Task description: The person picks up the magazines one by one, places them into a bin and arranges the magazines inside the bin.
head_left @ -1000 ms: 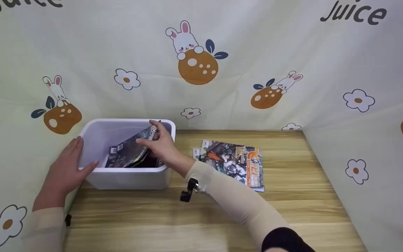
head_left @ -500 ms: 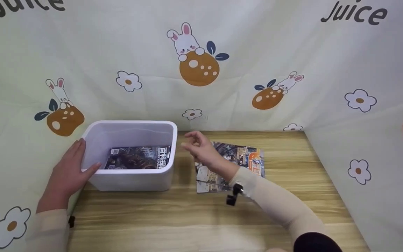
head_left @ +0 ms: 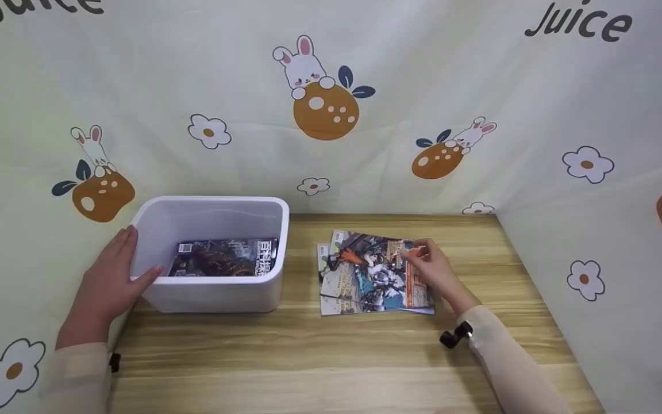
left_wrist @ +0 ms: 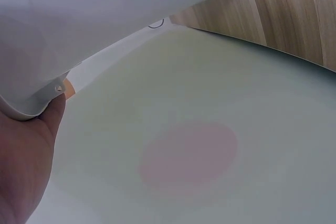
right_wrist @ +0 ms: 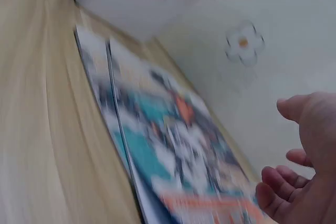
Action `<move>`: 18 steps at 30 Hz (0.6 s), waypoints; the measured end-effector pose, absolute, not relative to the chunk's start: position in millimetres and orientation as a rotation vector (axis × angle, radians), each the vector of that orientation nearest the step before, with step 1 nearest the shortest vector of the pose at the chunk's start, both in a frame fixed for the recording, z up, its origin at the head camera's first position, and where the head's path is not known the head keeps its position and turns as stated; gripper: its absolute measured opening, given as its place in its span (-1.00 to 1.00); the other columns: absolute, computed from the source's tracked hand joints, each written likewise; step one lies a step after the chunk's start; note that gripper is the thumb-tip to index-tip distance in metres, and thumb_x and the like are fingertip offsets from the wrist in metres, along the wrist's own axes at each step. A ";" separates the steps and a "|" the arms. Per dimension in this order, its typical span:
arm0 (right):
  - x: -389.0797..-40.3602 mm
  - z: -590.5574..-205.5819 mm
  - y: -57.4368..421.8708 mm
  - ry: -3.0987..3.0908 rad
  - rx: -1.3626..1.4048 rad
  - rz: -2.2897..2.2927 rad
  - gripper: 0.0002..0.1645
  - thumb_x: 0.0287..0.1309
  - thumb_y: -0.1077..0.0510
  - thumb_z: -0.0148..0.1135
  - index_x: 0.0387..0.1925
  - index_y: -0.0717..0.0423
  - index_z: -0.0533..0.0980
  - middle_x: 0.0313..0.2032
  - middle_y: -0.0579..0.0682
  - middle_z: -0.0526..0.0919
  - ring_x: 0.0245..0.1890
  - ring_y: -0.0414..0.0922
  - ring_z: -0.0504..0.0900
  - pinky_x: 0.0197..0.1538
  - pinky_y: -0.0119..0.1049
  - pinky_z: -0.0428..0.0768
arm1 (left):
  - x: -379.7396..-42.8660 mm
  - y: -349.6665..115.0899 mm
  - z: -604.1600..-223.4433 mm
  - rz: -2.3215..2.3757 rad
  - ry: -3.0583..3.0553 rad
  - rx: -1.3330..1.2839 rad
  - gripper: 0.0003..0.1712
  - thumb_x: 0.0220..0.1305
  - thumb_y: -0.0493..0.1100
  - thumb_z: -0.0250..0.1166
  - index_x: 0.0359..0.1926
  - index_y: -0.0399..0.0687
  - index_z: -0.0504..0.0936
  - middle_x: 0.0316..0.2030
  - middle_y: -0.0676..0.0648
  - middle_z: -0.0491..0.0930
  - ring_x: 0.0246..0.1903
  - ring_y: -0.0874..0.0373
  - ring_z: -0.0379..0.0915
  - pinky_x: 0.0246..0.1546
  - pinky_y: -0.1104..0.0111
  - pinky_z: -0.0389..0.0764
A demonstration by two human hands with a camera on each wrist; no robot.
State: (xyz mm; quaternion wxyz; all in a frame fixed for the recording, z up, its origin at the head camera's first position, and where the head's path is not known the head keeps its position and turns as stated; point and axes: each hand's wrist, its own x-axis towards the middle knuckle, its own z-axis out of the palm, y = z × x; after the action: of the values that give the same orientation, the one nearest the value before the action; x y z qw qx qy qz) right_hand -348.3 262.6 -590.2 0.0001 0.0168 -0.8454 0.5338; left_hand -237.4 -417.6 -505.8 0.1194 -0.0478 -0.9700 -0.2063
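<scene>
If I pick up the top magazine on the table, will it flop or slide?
The top magazine will probably bend a bit, because its edge looks thin. It might slide over the lower magazine, since it just rests on top, slightly out of line. It probably won't roll, because it's flat.

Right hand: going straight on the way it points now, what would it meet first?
Probably the top magazine, near its right edge, where the right hand overlaps it in the head view; any height gap is unclear.

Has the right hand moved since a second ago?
Yes, rightward: in the head view, the right hand went from the white bin to the magazines.
</scene>
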 end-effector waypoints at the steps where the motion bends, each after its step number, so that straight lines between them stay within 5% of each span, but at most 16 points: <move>1: -348.3 -595.0 273.8 -2.686 0.055 1.591 -0.28 0.51 -0.03 0.44 0.41 0.34 0.41 0.01 0.24 0.56 -0.05 0.08 0.62 0.02 -0.04 0.72 | -237.9 -418.1 -506.2 -0.602 -2.832 -0.144 0.23 0.54 0.38 0.23 0.76 -0.35 -0.08 0.71 -0.48 -0.04 0.69 -0.46 -0.14 0.56 -0.48 0.04; 8: -343.1 -610.6 319.5 -2.881 0.056 1.275 0.09 0.40 -0.19 0.52 0.64 0.24 0.20 0.33 0.48 0.29 0.40 0.46 0.45 0.45 0.38 0.50 | -239.3 -420.2 -508.0 -0.604 -2.831 -0.135 0.24 0.54 0.40 0.22 0.77 -0.32 -0.10 0.72 -0.46 -0.06 0.70 -0.46 -0.16 0.56 -0.49 0.01; 18: -336.1 -593.3 302.9 -3.079 0.012 1.253 0.44 0.22 -0.28 0.64 0.78 0.17 -0.02 0.54 0.71 0.05 0.50 0.64 0.23 0.54 0.54 0.24 | -238.6 -418.1 -507.2 -0.614 -2.856 -0.115 0.22 0.56 0.38 0.23 0.78 -0.28 -0.14 0.74 -0.45 -0.11 0.70 -0.46 -0.20 0.55 -0.51 -0.02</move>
State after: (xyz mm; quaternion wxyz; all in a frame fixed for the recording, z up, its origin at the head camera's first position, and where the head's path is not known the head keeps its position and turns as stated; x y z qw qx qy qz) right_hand -336.1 302.9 -593.3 -0.0912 0.0036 -0.9224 0.3752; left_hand -238.6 -418.1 -507.2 0.1090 -0.0390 -0.9711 -0.2087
